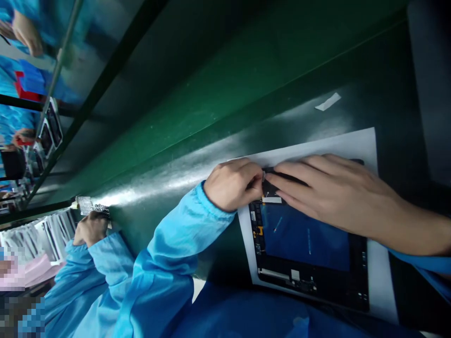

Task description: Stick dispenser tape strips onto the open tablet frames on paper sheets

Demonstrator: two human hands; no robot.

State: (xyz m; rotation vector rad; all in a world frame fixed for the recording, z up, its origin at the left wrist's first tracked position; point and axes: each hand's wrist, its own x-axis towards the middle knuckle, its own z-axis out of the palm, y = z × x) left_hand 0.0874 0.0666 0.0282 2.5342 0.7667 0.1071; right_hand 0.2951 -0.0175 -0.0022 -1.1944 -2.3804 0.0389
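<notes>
The table (169, 188) is dark green and glossy under the lamps. On it a white paper sheet (355, 141) carries the flat, black-framed tablet (306, 263), blue inside. My left hand (234, 183) is clenched at its upper edge. My right hand (327, 192) lies flat, fingers pressing there.

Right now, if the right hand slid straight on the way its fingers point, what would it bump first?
Probably the left hand: the right hand points straight at it over the open tablet, almost touching.
</notes>
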